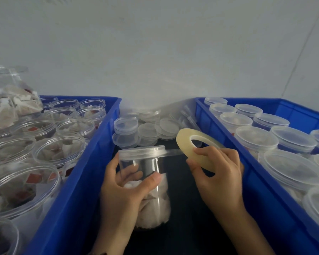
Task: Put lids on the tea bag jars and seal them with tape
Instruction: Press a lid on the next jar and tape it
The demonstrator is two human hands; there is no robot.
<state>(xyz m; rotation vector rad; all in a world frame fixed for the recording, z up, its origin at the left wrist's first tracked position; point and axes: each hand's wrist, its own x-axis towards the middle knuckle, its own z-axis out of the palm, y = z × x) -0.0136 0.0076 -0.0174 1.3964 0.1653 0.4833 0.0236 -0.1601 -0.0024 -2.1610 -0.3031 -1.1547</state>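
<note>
A clear plastic jar [151, 192] with white tea bags in its lower half is tilted between the two crates. My left hand [122, 192] grips its body, thumb across the front. A translucent lid [142, 152] sits on the jar's mouth. My right hand [217, 172] holds a roll of clear tape [195, 148] just right of the lid, fingers through and around the ring. A short strip of tape [173, 153] runs taut from the roll to the lid's side.
A blue crate [92, 155] on the left holds several open jars of tea bags. A blue crate [234, 144] on the right holds several lidded jars. Loose lids [145, 129] are stacked at the back between them, against a white wall.
</note>
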